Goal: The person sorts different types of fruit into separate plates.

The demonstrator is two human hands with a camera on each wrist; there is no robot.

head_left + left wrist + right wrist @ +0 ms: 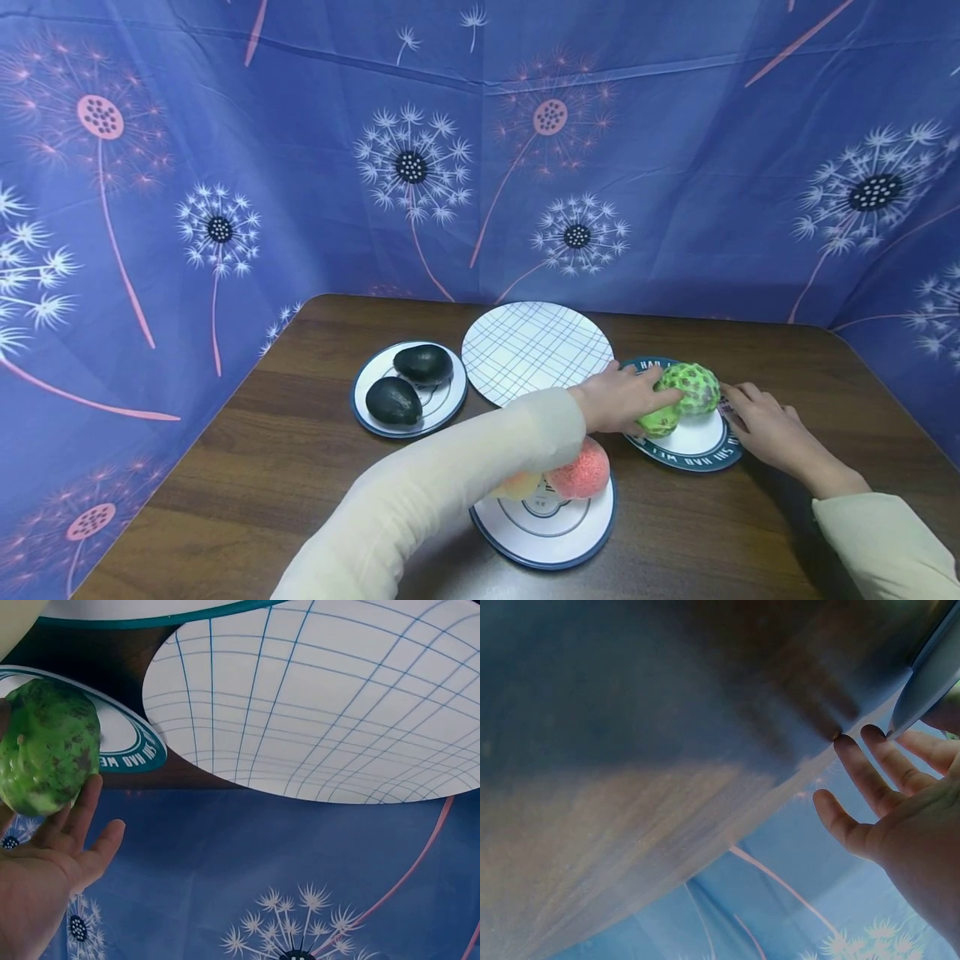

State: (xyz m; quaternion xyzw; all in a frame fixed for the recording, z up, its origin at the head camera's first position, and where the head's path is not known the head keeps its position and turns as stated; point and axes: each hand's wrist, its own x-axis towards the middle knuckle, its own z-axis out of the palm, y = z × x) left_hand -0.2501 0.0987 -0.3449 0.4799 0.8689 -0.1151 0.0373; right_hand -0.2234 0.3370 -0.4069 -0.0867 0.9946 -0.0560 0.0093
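My left hand point(617, 400) reaches across to a white plate with a dark teal lettered rim point(686, 460). Its fingers grip a knobbly green custard apple point(660, 422), seen close up in the left wrist view as a green fruit point(49, 746) with dark blotches. A second custard apple point(692, 387) lies right behind it on the same plate. At that plate's right rim is my right hand point(772, 429), its fingers spread and fairly straight, fingertips at the edge. In the right wrist view the plate's rim point(924, 690) meets these fingertips.
Two dark avocados point(393, 401) lie on a blue-rimmed plate point(362, 417) at left. A large grid-patterned plate point(536, 350) stands at the back. In front, partly under my left sleeve point(442, 483), a plate point(543, 550) bears a peach-red fruit point(581, 471) and a yellowish one point(519, 486).
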